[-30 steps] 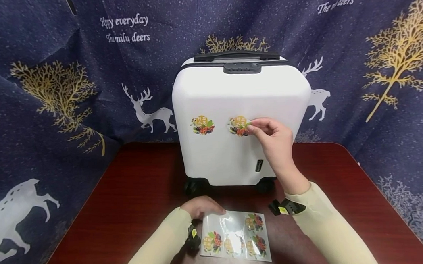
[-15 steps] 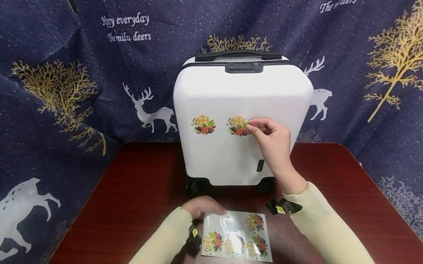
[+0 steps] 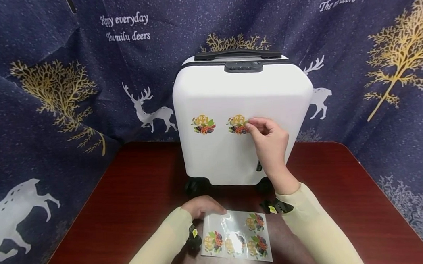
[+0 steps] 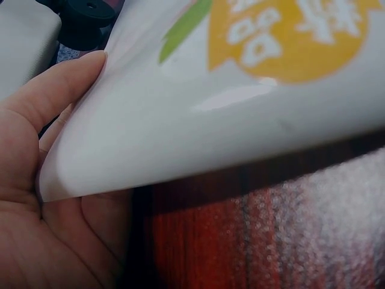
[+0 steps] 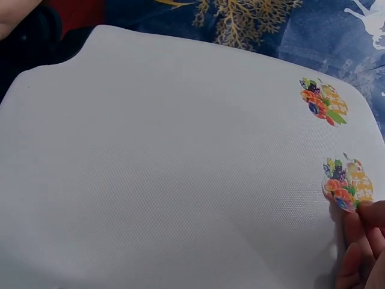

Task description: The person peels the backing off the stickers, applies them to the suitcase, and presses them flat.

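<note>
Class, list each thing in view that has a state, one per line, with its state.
White suitcase: closed, upright
Outer sticker: flat on the suitcase front
Held sticker: edge pinched by the right hand
Sticker sheet: one edge lifted off the table, four stickers showing
Left hand: gripping the sheet's corner

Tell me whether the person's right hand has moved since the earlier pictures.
Yes, slightly left: in the head view, the right hand now covers part of the small black label on the white suitcase; earlier, that label showed whole.
</note>
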`<state>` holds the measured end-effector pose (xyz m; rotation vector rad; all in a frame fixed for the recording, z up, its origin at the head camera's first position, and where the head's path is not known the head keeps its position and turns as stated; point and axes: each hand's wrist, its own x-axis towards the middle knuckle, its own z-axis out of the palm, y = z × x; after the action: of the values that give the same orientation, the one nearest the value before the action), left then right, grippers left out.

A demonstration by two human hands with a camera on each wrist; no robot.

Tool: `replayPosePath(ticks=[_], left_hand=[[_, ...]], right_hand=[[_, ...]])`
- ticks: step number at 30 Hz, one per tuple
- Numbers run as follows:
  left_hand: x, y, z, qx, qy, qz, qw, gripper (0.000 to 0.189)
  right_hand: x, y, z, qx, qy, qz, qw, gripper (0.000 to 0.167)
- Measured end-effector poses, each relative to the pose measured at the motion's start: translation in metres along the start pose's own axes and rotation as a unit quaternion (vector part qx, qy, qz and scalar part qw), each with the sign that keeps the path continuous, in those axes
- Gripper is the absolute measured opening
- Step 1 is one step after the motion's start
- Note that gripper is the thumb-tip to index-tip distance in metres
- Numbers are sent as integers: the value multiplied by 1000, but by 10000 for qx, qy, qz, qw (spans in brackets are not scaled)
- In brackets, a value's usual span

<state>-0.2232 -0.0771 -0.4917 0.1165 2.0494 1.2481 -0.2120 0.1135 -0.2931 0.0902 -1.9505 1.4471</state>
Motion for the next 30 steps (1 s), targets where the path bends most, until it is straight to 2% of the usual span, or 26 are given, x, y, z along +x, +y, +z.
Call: replayPosePath(ticks=[5, 12, 19, 26, 30], left_hand=[[0, 0, 0, 20, 50, 15, 10000, 26], [2, -1, 1, -51, 31, 13, 10000, 24], [2, -2, 3, -12, 112, -4, 9999, 24], [1, -3, 3, 33, 97, 0, 9999, 25], [1, -2, 3, 40, 79, 76, 9999, 25]], right_hand=[[1, -1, 1, -107, 51, -265, 9996, 16], [0, -3, 0, -738, 88, -879, 9933, 14], [1, -4, -1, -1106, 15, -1129, 9874, 16], [1, -8, -3, -1620, -78, -1467, 9758, 15], [2, -11, -6, -1785, -146, -1477, 9727, 14]])
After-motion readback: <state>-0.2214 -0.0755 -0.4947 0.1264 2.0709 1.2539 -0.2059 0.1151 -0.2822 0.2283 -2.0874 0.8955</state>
